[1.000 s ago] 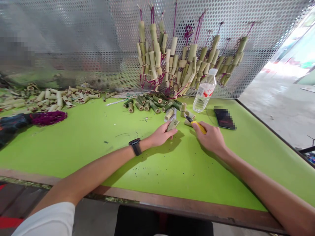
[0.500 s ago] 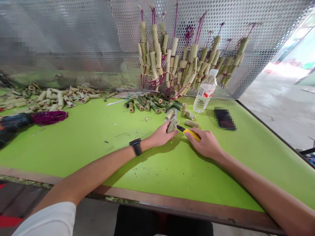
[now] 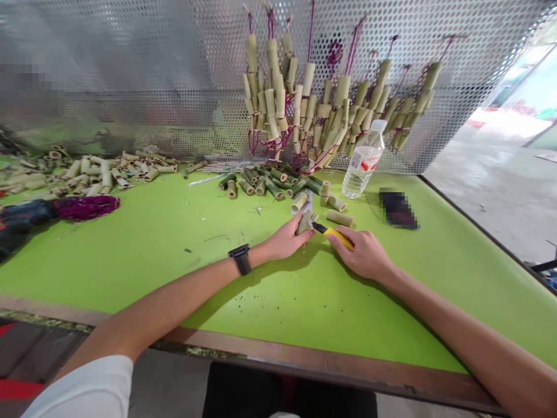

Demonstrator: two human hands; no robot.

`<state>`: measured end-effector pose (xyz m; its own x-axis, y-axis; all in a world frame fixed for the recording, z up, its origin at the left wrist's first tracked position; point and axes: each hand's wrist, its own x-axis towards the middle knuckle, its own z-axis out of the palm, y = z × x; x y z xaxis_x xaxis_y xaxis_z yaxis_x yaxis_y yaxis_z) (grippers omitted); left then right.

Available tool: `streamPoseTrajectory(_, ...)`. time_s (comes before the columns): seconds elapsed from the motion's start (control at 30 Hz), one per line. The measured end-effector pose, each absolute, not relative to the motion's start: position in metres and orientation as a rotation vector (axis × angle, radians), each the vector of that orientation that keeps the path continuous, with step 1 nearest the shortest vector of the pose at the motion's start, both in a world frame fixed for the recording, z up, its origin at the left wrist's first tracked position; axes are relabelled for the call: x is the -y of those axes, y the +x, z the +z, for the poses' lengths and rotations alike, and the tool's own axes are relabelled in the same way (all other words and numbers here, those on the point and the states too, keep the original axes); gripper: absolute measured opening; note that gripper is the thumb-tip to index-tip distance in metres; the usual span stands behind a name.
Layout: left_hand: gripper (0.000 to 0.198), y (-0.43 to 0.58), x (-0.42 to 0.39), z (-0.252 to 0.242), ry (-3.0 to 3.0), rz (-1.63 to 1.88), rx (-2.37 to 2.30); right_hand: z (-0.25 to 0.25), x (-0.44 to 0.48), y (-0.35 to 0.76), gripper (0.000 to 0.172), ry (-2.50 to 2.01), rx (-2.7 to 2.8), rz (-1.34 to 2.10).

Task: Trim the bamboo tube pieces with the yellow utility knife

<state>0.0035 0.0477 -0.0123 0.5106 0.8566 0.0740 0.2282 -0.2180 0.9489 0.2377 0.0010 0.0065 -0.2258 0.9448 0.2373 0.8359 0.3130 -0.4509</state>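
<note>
My left hand (image 3: 287, 238) is closed around a short piece of bamboo (image 3: 306, 221), held just above the green tabletop. In my right hand (image 3: 363, 252) is a yellow utility knife (image 3: 342, 238), gripped by its handle. The knife's dark tip touches the right side of the bamboo piece or lies very close to it. Just beyond my hands lie cut bamboo tubes, among them a pale tube (image 3: 300, 201) on a flat grey strip and another tube (image 3: 340, 218) to the right. Part of the held piece is hidden by my left fingers.
Green bamboo tubes (image 3: 270, 187) are heaped at the back, with paler ones (image 3: 93, 174) far left. Purple string (image 3: 89, 207) lies at the left. A water bottle (image 3: 364, 159) stands right of centre beside a dark blurred object (image 3: 398, 209). Strung bamboo (image 3: 342, 93) hangs on perforated metal.
Both hands stay almost in place, with the knife still at the bamboo piece. The bamboo's visible upper end looks slightly turned. The camera view has shifted very little.
</note>
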Motion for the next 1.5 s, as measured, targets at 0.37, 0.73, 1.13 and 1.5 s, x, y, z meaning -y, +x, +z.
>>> streamPoseTrajectory(0.37,0.042,0.000,-0.039,-0.005,1.817,0.653,-0.945,0.008,-0.022,0.260,0.075,-1.857,1.739,0.261)
streamPoseTrajectory(0.73,0.040,0.004,-0.051,-0.014,1.626,0.810,-0.982,0.005,-0.006,0.242,0.078,-1.601,1.960,0.272)
streamPoseTrajectory(1.13,0.037,0.004,-0.046,-0.008,1.645,0.798,-0.959,0.005,-0.002,0.237,0.059,-1.555,2.054,0.341)
streamPoseTrajectory(1.5,0.045,0.000,-0.040,-0.007,1.724,0.734,-0.923,0.002,-0.011,0.246,0.068,-1.675,1.920,0.412)
